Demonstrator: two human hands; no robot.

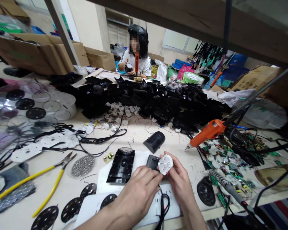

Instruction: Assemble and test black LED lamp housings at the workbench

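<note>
Above the white power strip [158, 201], my two hands are close together. A white disc-like plastic part [165, 164] with small holes sits between the thumb and fingers of my right hand [181, 177]. My left hand [144, 185] is closed, its fingers bent over a dark plastic piece [153, 162] right beside the white part. The left fingertips are partly hidden. Just to the left lies a black plastic housing [121, 166] with a clear round lens at its top. A curved black cover [154, 141] rests farther back.
Yellow-handled cutters [55, 174] and a dish of screws [82, 166] lie at the left. On the right hangs an orange electric screwdriver [206, 132], above heaped circuit boards and a soldering iron [232, 191]. Black housings [144, 99] pile up at the back; a person sits beyond.
</note>
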